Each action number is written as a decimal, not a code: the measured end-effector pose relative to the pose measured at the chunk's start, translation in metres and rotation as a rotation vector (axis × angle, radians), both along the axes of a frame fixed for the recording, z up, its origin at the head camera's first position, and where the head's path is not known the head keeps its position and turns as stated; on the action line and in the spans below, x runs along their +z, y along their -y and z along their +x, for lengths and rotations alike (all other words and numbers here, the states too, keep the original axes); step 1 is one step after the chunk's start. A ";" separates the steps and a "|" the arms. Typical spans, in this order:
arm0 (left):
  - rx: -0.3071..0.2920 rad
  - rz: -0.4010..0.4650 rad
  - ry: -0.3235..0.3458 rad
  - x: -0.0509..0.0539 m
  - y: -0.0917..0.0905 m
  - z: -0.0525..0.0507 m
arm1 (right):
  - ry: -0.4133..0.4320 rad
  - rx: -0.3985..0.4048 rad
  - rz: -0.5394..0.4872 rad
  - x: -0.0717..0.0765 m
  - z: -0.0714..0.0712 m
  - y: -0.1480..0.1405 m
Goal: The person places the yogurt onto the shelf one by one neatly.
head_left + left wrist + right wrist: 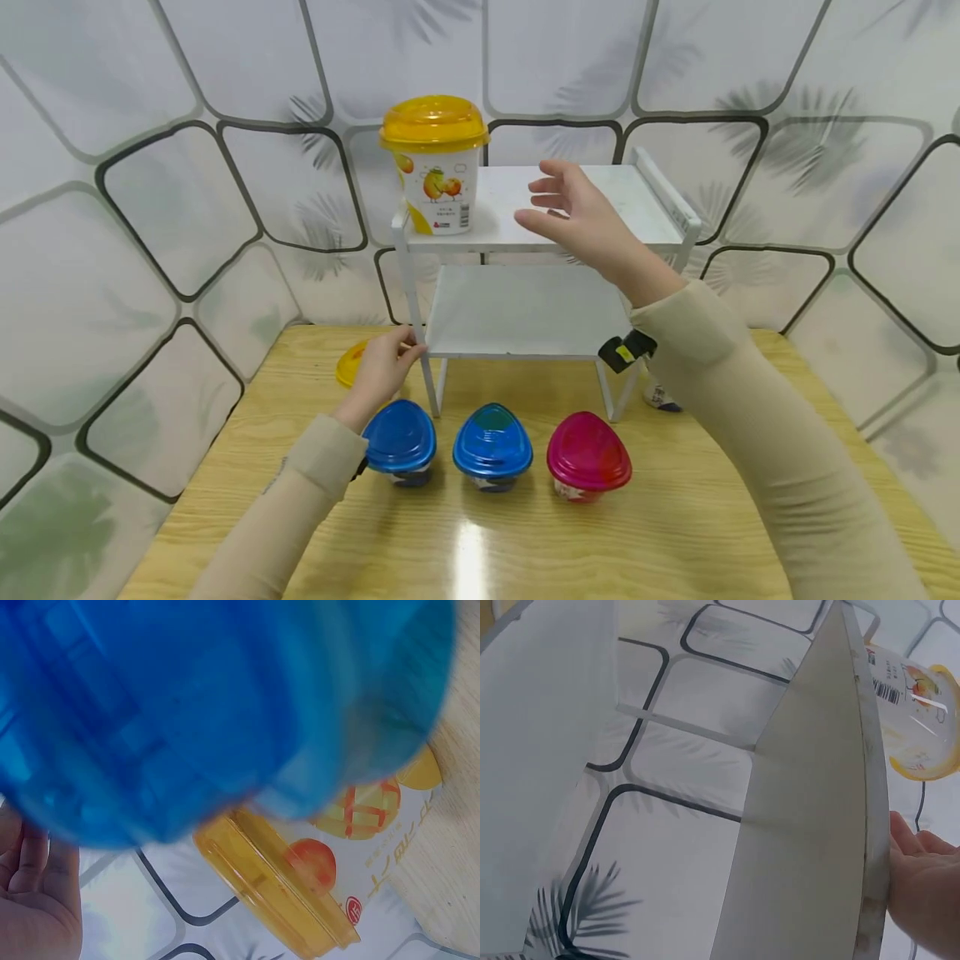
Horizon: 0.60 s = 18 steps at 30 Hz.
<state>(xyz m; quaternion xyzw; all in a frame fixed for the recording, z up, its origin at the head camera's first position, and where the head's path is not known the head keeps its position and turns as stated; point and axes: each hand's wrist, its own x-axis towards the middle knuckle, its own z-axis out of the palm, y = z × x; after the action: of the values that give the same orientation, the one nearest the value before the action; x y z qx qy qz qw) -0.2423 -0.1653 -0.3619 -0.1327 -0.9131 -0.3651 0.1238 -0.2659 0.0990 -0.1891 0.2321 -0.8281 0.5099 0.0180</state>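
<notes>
Lowest in the head view, a pale wooden table (675, 550), with beige sleeves (772, 467) slanting in from the lower left and lower right. Next, across the lower centre, three lidded tubs in a row, apart from one another: a blue tub (401, 437) just beside the left wrist, a second blue tub (492, 446) at the middle, a red tub (588, 454) to the right. Slightly farther, left of centre, the left hand (378, 371), with bent fingers and thumb right at the left leg of a white rack (525, 312); impossible to tell whether pinching that leg or merely touching it. Behind this hand, partly hidden, a yellow lid (349, 365); in the left wrist view, at lower centre, seen atop a tub with fruit pictures. Partly behind the right sleeve, a pale container (660, 396), too covered to make out. Higher, right of upper centre, the right hand (581, 221), with loosely spread fingers and thumb apart, pointing left. Near those fingertips, to their left and not touching them, the tall tub (438, 187): upright, yellow-lidded, at the left end of the top shelf, well above the left fingers. Farthest, across the top, a patterned wall (555, 58).
</notes>
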 end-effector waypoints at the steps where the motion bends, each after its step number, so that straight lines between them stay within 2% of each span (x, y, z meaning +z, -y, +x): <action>1: 0.002 -0.001 0.001 0.000 0.000 0.000 | -0.003 0.001 -0.002 -0.001 0.001 -0.002; 8: -0.005 -0.011 0.012 0.002 -0.001 0.001 | -0.050 -0.004 -0.032 -0.008 0.012 -0.019; 18: 0.000 -0.003 -0.016 0.001 0.000 0.000 | -0.125 0.055 -0.010 -0.020 0.029 -0.041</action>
<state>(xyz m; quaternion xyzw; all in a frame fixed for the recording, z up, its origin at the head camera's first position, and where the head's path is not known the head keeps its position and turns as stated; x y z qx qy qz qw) -0.2420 -0.1650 -0.3613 -0.1359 -0.9126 -0.3627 0.1308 -0.2371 0.1398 -0.2087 0.2861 -0.8160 0.4990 0.0570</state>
